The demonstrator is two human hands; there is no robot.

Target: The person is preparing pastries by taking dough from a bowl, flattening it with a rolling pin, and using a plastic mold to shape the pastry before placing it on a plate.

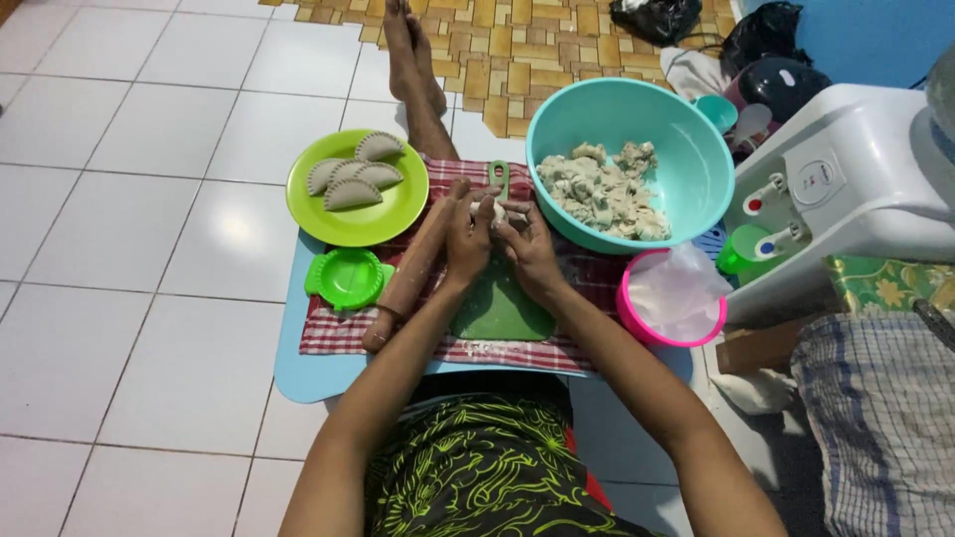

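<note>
On green board (502,310), 2 hands (500,237) press 1 dough ball (489,210); 4 dumplings (354,174) nearby.

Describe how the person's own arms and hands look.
Both arms are bare from what shows down to the fingers: no sleeves, gloves, watch or bracelet visible. The left hand and right hand show no rings that can be made out. Each has slim fingers.

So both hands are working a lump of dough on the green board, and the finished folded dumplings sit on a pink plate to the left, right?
Not quite: in the head view the plate holding the folded dumplings is lime green, not pink. The rest holds: left hand and right hand work the dough lump over the green board.
</note>
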